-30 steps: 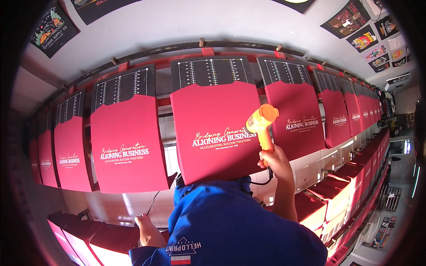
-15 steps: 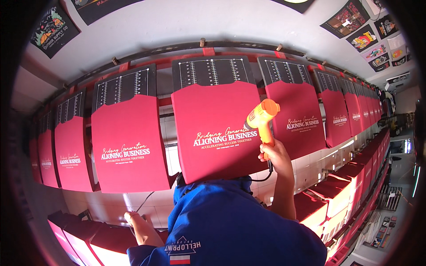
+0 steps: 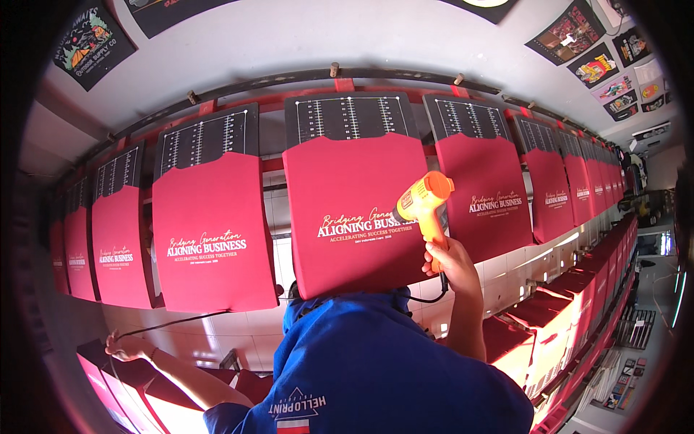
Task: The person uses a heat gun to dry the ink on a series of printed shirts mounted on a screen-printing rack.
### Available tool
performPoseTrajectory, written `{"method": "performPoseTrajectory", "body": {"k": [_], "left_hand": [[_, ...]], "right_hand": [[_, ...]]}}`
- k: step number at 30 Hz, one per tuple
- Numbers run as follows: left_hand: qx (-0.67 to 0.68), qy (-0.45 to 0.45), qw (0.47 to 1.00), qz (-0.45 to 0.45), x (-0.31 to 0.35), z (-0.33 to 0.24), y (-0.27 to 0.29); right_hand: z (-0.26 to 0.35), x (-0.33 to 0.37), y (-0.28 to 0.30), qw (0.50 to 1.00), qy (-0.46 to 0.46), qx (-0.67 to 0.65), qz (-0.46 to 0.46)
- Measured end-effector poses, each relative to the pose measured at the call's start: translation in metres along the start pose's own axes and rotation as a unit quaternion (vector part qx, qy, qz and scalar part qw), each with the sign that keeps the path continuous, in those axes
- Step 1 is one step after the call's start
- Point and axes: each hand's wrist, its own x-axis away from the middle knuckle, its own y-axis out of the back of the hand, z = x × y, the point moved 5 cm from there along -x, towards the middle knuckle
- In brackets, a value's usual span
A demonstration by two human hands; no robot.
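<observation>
My right hand [image 3: 457, 264] is wrapped round the handle of an orange heat gun [image 3: 426, 206], held over the red T-shirt [image 3: 354, 181] in front of me. The gun's nozzle points left, just above the white and gold print on the shirt, and covers part of it. This shirt lies flat on a black board [image 3: 354, 116] with white ruled marks. Out to the left, my left hand [image 3: 129, 349] has its fingers closed on a black power cord [image 3: 177, 322]. The cord runs from there toward my body.
More red printed shirts on boards stand in a row to the left [image 3: 206, 224] and right [image 3: 484, 195]. Behind them runs a dark rail [image 3: 405, 74]. A second row of shirt-covered boards [image 3: 542, 325] is at the lower right, and others at the lower left [image 3: 130, 390].
My left hand has swung outward to the left and up, drawing the cord out with it. The heat gun has shifted slightly left and down over the print.
</observation>
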Motion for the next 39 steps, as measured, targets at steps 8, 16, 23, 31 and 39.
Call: {"method": "performPoseTrajectory", "body": {"k": [8, 16, 23, 31, 39], "left_hand": [[0.045, -0.086, 0.995, -0.003, 0.036, -0.183, 0.013], [0.238, -0.245, 0.939, 0.04, 0.066, -0.258, 0.025], [0.477, -0.313, 0.718, 0.399, 0.125, -0.308, 0.011], [0.491, -0.22, 0.357, 0.763, 0.194, -0.339, -0.007], [0.169, -0.104, 0.536, 0.821, 0.237, -0.29, -0.059]], "right_hand": [[0.0, 0.0, -0.013, 0.999, 0.024, 0.0, 0.03], [-0.002, 0.0, -0.022, 0.999, 0.017, 0.031, 0.036], [0.006, 0.004, -0.025, 0.998, 0.021, 0.034, 0.049], [-0.002, -0.007, -0.028, 0.997, 0.016, 0.051, 0.058], [0.004, -0.001, -0.041, 0.994, 0.026, 0.042, 0.1]]}}
